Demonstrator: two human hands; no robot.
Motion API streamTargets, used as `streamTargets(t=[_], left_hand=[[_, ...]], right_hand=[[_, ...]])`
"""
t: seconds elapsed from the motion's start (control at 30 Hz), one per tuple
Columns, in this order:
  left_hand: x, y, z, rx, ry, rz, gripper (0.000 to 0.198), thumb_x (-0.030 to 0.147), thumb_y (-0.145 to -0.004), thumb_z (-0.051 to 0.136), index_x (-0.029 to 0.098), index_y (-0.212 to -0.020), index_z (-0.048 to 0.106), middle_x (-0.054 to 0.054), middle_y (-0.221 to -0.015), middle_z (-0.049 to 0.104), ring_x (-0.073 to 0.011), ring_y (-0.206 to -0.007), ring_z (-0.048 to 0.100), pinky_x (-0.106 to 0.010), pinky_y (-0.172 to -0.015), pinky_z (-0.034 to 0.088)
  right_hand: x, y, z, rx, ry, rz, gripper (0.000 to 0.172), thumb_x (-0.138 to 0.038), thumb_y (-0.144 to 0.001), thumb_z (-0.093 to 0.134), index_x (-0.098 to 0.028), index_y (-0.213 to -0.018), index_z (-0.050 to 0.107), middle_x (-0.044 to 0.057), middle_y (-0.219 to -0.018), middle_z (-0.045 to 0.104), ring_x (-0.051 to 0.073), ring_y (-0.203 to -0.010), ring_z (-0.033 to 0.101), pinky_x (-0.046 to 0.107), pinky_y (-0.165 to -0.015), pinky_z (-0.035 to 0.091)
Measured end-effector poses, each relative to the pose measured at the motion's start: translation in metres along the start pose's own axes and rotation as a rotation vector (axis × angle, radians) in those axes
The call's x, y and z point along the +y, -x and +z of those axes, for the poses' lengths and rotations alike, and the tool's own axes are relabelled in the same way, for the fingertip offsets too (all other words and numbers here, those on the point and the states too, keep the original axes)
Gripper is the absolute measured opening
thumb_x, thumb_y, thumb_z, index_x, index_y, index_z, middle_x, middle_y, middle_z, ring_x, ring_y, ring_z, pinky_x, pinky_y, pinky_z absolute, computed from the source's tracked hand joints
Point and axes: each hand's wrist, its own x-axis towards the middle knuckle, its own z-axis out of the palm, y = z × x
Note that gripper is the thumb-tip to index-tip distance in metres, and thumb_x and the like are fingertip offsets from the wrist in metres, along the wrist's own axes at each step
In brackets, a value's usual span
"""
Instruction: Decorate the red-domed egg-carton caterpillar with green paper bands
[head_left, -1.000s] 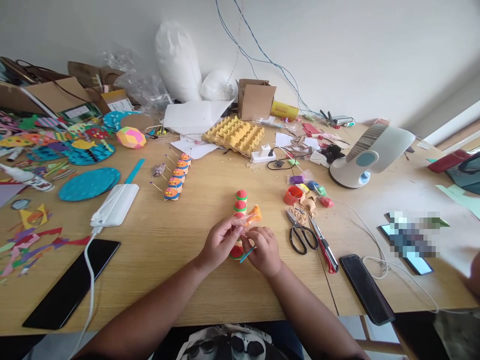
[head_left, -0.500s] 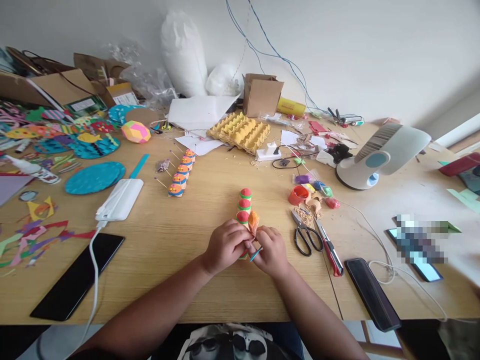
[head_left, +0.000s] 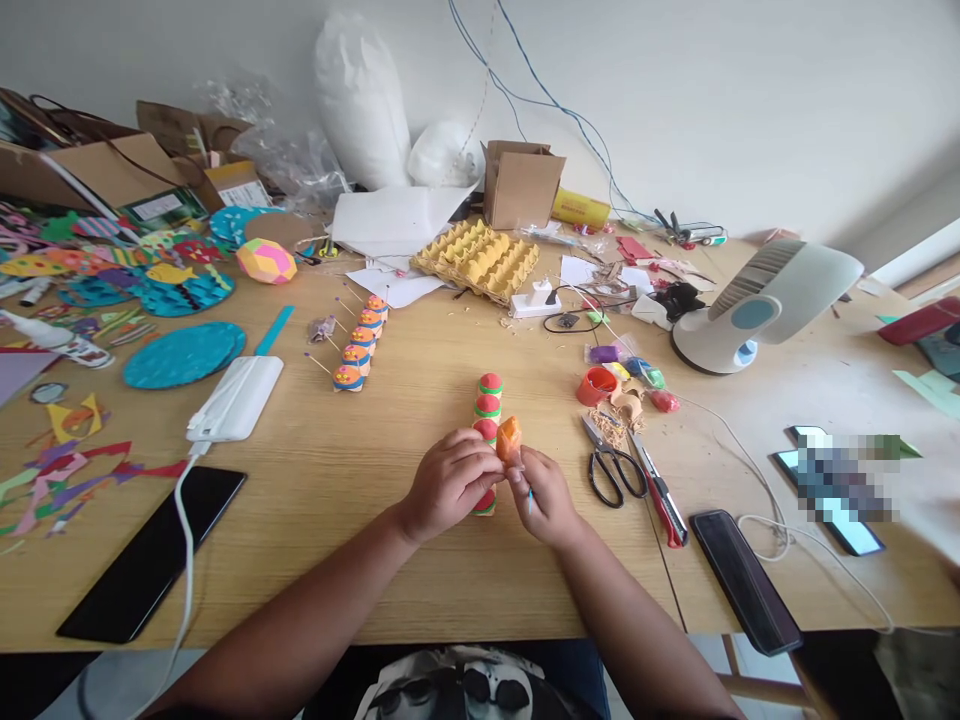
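Between my fingertips is a small orange packet (head_left: 508, 440), which looks like clay wrapped in clear plastic. My left hand (head_left: 454, 485) pinches its lower left side, fingers curled. Closed on its lower end is my right hand (head_left: 546, 497), with a thin blue strip (head_left: 531, 500) sticking out by the thumb. Just behind the hands stands a row of egg-carton cups (head_left: 487, 404) with red tops and green bands; my left hand hides part of it. Farther left is a second row (head_left: 360, 345), orange and blue, with pins standing out of it.
Right of my hands lie black-handled scissors (head_left: 615, 470), a red box cutter (head_left: 664, 500), an orange tape ring (head_left: 598, 386) and coloured clay packets (head_left: 604, 354). A phone (head_left: 742, 580), a white fan (head_left: 757, 310), a yellow egg tray (head_left: 480, 260) and a power bank (head_left: 236, 398) also sit on the table.
The orange packet has turned and shows broader and rounder. My right hand has shifted its hold, and less of the blue strip shows. The view has moved slightly.
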Motion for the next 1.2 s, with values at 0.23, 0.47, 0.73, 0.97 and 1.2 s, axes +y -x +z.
streamTargets(t=[0.23, 0.47, 0.73, 0.97, 1.2], left_hand=[[0.002, 0.002, 0.005, 0.074, 0.155, -0.153, 0.009, 0.023, -0.095, 0.062, 0.022, -0.087, 0.066, -0.005, -0.086, 0.071, -0.0205, -0.09, 0.061, -0.037, -0.088, 0.049], [0.004, 0.004, 0.011, 0.142, 0.191, -0.232, 0.012, 0.022, -0.097, 0.057, 0.02, -0.086, 0.059, -0.004, -0.084, 0.062, -0.0176, -0.084, 0.058, -0.032, -0.08, 0.049], [0.004, 0.003, 0.004, 0.102, -0.126, 0.03, 0.02, 0.008, -0.086, 0.069, 0.022, -0.101, 0.066, -0.003, -0.095, 0.074, -0.0184, -0.09, 0.062, -0.033, -0.083, 0.051], [0.01, 0.006, 0.007, 0.153, -0.178, 0.023, 0.014, 0.007, -0.085, 0.064, 0.019, -0.088, 0.06, -0.005, -0.082, 0.069, -0.0196, -0.08, 0.059, -0.034, -0.076, 0.051], [0.009, 0.007, 0.008, 0.239, -0.134, -0.095, 0.012, 0.009, -0.089, 0.059, 0.02, -0.085, 0.057, -0.003, -0.078, 0.063, -0.0182, -0.078, 0.057, -0.033, -0.075, 0.049]], right_hand=[[0.0, -0.001, 0.004, 0.054, 0.034, -0.011, 0.02, -0.023, -0.102, 0.046, -0.024, -0.082, 0.047, 0.001, -0.071, 0.055, 0.016, -0.063, 0.051, 0.028, -0.06, 0.039], [0.001, 0.001, 0.009, 0.076, 0.053, 0.007, 0.02, -0.018, -0.098, 0.046, -0.023, -0.079, 0.049, 0.0, -0.067, 0.054, 0.014, -0.06, 0.05, 0.027, -0.059, 0.038], [-0.002, 0.0, 0.007, 0.139, 0.137, -0.042, 0.024, -0.013, -0.093, 0.049, -0.023, -0.073, 0.04, -0.003, -0.063, 0.049, 0.013, -0.057, 0.043, 0.026, -0.058, 0.032], [-0.006, -0.002, 0.009, 0.184, 0.259, -0.102, 0.029, -0.014, -0.088, 0.053, -0.023, -0.066, 0.036, -0.004, -0.056, 0.046, 0.011, -0.052, 0.037, 0.027, -0.057, 0.027], [-0.019, -0.001, 0.016, 0.189, 0.301, -0.125, 0.025, -0.012, -0.084, 0.055, -0.022, -0.064, 0.044, -0.003, -0.055, 0.051, 0.012, -0.05, 0.038, 0.029, -0.057, 0.027]])
